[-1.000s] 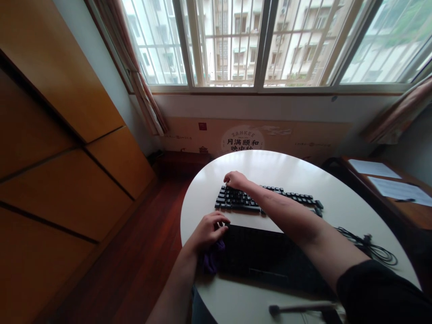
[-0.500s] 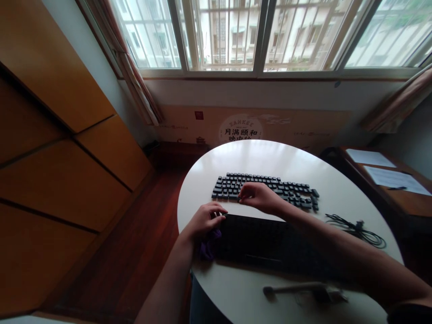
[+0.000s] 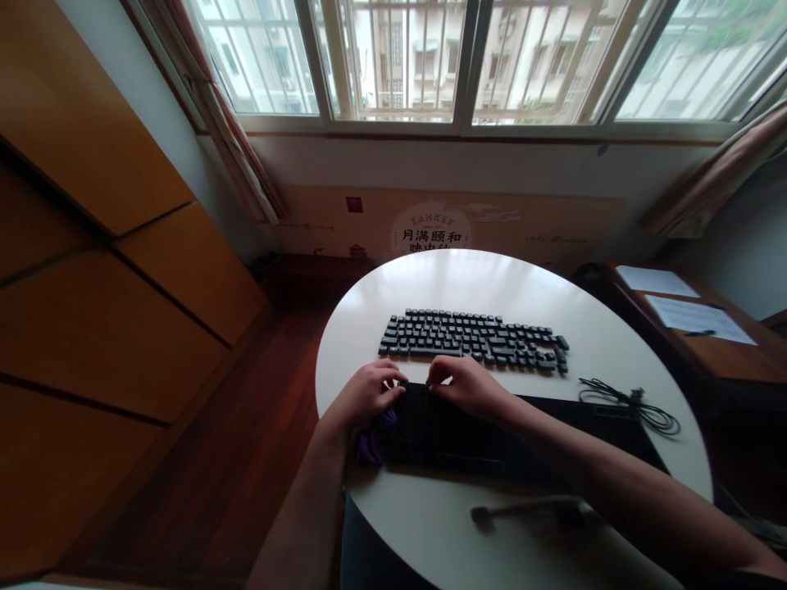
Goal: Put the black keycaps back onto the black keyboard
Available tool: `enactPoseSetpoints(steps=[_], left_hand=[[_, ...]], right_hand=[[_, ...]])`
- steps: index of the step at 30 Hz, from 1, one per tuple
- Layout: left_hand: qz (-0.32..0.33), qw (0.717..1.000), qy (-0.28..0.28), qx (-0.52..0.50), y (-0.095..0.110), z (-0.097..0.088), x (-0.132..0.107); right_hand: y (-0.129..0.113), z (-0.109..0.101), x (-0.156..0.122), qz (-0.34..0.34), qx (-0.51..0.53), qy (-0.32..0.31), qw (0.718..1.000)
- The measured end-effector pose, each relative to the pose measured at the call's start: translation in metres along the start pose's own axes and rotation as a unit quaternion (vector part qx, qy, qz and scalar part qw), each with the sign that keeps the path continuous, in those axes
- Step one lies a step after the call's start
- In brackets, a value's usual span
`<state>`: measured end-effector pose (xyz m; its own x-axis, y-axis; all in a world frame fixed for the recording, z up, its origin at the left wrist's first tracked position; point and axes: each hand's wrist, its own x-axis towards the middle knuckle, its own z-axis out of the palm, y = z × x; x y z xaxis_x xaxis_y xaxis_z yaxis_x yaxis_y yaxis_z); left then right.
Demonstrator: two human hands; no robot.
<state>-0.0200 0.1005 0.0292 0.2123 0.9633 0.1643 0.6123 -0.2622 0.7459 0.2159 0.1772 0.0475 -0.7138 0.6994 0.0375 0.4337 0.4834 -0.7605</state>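
Note:
A black keyboard body point(image 3: 467, 447) lies across the near part of the white round table. My left hand point(image 3: 369, 393) rests at its far left corner, thumb and forefinger curled together; whatever is between them is hidden. Just to the right, my right hand point(image 3: 467, 385) pinches a small dark keycap point(image 3: 429, 382) at the far edge of the body. Loose black keycaps point(image 3: 455, 334) lie in keyboard-like rows beyond both hands. A purple cloth point(image 3: 372, 442) is bunched beneath my left wrist, beside the body's left end.
A coiled black cable point(image 3: 652, 414) sits at the table's right. A brush-like tool point(image 3: 516, 510) lies near the front edge, partly behind my right forearm. Papers point(image 3: 701, 318) and a pen rest on a brown side table at right. Wooden cabinets point(image 3: 79, 328) stand at left.
My right hand has moved from the front row of loose keycaps toward me, down to the keyboard body's far edge near my left hand. The left hand keeps its place at the corner.

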Motion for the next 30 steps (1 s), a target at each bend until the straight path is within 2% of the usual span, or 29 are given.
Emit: enactPoseSetpoints(steps=[5,11,18,30], left_hand=[[-0.017,1.0,-0.013,0.006,0.001,-0.002,0.006],[-0.024,0.999,-0.012,-0.022,-0.007,0.0,0.003],[-0.043,0.996,0.004,-0.084,-0.014,0.001,-0.002],[-0.031,0.997,0.023,-0.06,-0.013,-0.001,-0.002]], right_hand=[[-0.007,0.007,0.002,0.002,-0.065,-0.005,0.998],[-0.013,0.011,0.004,-0.006,-0.132,-0.007,0.991],[-0.022,0.014,0.009,-0.006,-0.227,-0.04,0.973],[-0.035,0.021,0.014,-0.007,-0.339,-0.063,0.939]])
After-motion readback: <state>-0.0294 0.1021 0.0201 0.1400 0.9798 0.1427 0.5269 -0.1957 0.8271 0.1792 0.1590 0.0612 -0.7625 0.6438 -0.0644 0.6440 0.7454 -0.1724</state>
